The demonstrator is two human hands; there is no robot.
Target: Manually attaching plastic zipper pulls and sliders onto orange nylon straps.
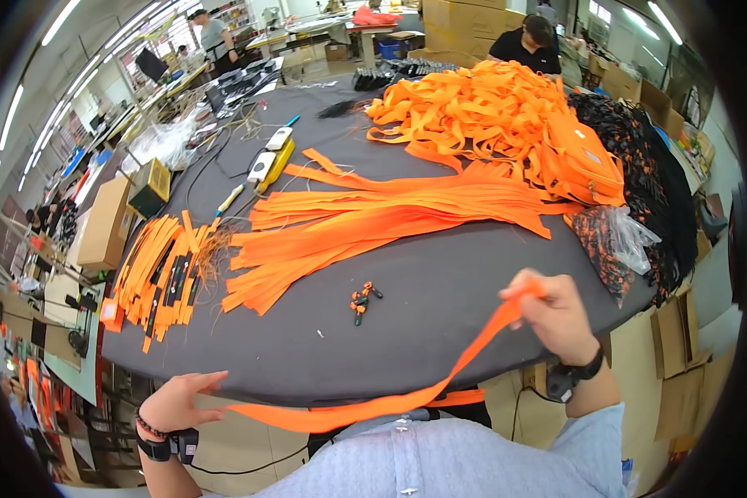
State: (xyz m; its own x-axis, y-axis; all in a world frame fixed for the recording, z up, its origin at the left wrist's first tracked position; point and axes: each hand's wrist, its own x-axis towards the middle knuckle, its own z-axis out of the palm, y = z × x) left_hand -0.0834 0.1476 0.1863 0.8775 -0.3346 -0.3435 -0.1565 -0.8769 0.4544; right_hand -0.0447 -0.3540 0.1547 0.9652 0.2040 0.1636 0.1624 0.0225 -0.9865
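An orange webbing strap (365, 412) hangs in a curve between my hands, along the near edge of the table. My right hand (552, 311) is closed around its upper end, above the table's right front part. My left hand (181, 402) is off the near left edge, thumb and fingers apart. The strap's other end lies right beside that thumb; I cannot see a grip on it. Beyond my hands, long orange straps (373, 216) lie in a flat bundle. A few small black-and-orange pieces (361, 302) sit on the dark tabletop (307, 349).
Short orange and black strips (162, 278) are spread at the left. A large heap of orange webbing (481, 108) stands at the back, beside an orange bag (585, 158). At the right are a plastic bag of small pieces (602, 249) and black cords (656, 174). A person (527, 50) sits beyond.
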